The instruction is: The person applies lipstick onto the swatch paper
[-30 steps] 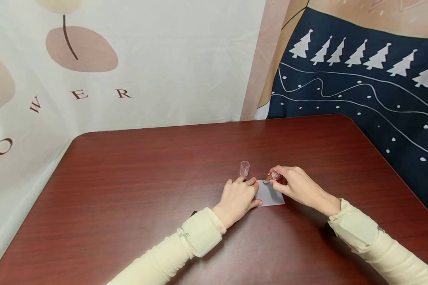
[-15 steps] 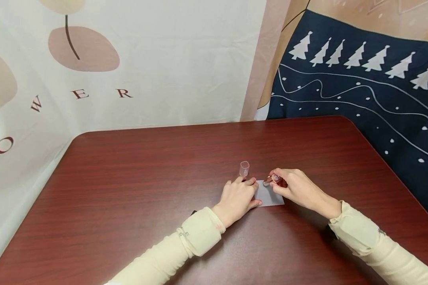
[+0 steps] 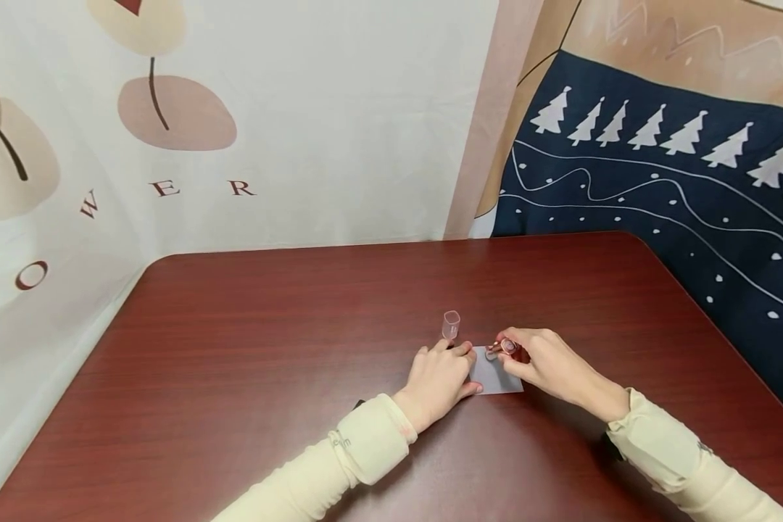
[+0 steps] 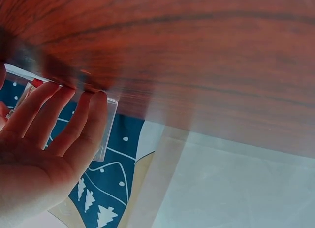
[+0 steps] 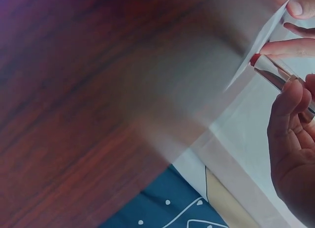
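Note:
A rose-gold lipstick is held between the thumb and fingers of my right hand. Its red tip points down at the small white paper and appears to meet it near the far edge. With fingers spread, my left hand rests across the paper's left side and the table. Just beyond its fingertips stands a clear cap, upright on the table. In the left wrist view the cap shows partly behind the fingers.
The reddish-brown wooden table spreads around both hands. A pale printed cloth hangs behind it, and a dark blue cloth with white trees hangs at the right.
The head view has tilted up slightly, so everything sits lower in it. Both hands, the lipstick, the paper and the cap keep nearly the same places relative to one another.

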A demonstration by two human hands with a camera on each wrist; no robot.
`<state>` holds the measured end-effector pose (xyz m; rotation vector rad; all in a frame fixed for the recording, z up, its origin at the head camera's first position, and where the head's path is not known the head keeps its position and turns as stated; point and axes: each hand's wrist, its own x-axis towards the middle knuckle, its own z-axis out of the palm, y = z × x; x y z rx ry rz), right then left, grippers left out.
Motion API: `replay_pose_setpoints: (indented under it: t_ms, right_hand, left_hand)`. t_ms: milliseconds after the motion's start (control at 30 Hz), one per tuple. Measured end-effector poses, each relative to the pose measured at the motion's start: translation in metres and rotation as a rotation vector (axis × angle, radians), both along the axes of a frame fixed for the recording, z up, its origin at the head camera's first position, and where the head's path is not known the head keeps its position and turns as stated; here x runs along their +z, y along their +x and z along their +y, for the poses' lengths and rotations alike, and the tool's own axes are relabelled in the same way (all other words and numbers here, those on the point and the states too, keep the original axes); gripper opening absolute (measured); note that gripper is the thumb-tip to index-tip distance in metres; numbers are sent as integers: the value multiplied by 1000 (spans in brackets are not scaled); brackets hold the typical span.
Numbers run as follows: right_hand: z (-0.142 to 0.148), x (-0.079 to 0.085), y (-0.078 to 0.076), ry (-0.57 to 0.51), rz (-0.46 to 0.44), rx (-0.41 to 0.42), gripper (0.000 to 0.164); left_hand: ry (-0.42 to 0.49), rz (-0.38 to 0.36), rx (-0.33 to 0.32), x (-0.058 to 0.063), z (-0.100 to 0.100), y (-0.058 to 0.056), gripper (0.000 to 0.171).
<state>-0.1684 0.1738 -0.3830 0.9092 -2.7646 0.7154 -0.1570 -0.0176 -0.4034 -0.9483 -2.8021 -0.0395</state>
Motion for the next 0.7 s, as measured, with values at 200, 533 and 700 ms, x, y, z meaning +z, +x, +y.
replay_pose_setpoints:
  t_ms: [200, 533, 700]
  right_hand:
    - [0, 1, 0, 18, 8, 16, 15]
    - [0, 1, 3, 20, 23, 12, 16]
    - [0, 1, 5, 12, 38, 14, 15]
  left_hand:
    - [1, -13, 5, 0, 0, 0, 48]
    - [7, -7, 4, 0, 0, 0, 48]
    - [10, -3, 3, 0, 0, 0, 48]
